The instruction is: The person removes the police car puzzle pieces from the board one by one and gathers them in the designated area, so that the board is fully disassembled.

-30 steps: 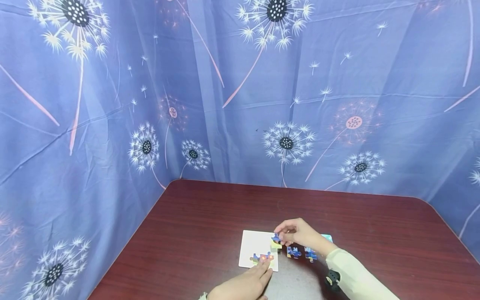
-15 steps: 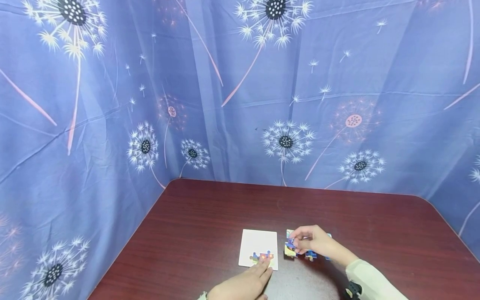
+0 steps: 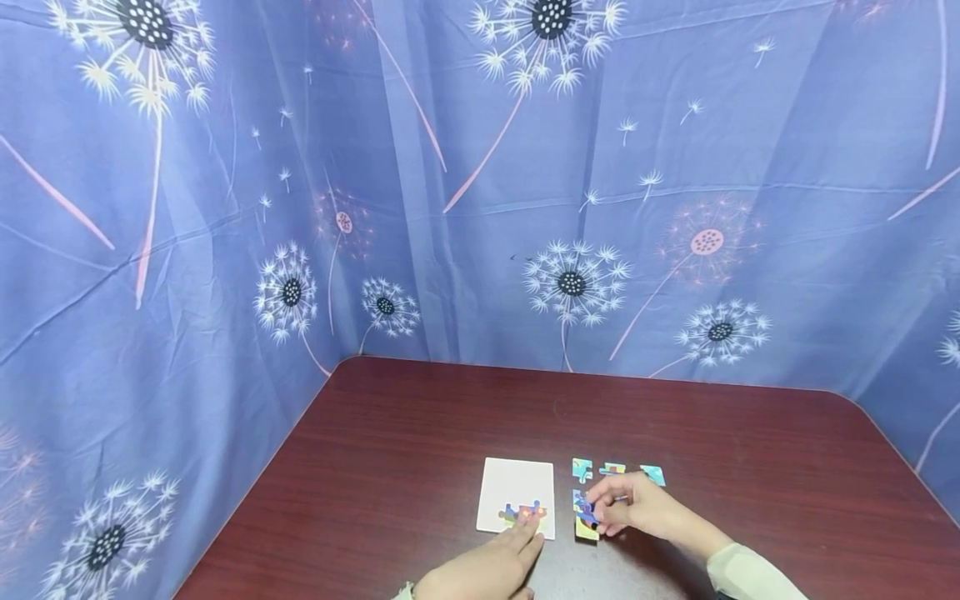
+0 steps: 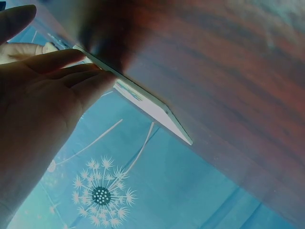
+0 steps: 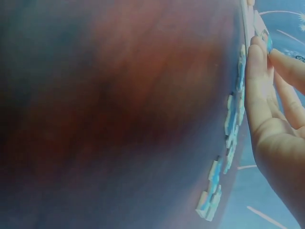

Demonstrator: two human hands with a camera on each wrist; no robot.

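Observation:
A white square puzzle board [image 3: 517,483] lies on the table; its edge shows as a thin slab in the left wrist view. Joined jigsaw pieces [image 3: 523,509], red, blue and yellow, sit along its near right side. My left hand [image 3: 487,568] rests its straight fingers on them and on the board's near edge. To the right of the board, my right hand [image 3: 647,510] pinches a blue and yellow jigsaw piece [image 3: 587,528] between thumb and fingers. That piece is held raised and tilted in the right wrist view, and the fingers hide part of it.
Loose jigsaw pieces lie right of the board: a light blue one [image 3: 582,469], one with yellow and red [image 3: 612,469] and another light blue one [image 3: 654,475]. Several pieces line the dark wooden table [image 3: 420,450] in the right wrist view. Blue dandelion curtains [image 3: 465,275] hang behind.
My right hand has carried the jigsaw piece from above the board's right edge to the right, then nearer me. The left hand has stayed put on the board.

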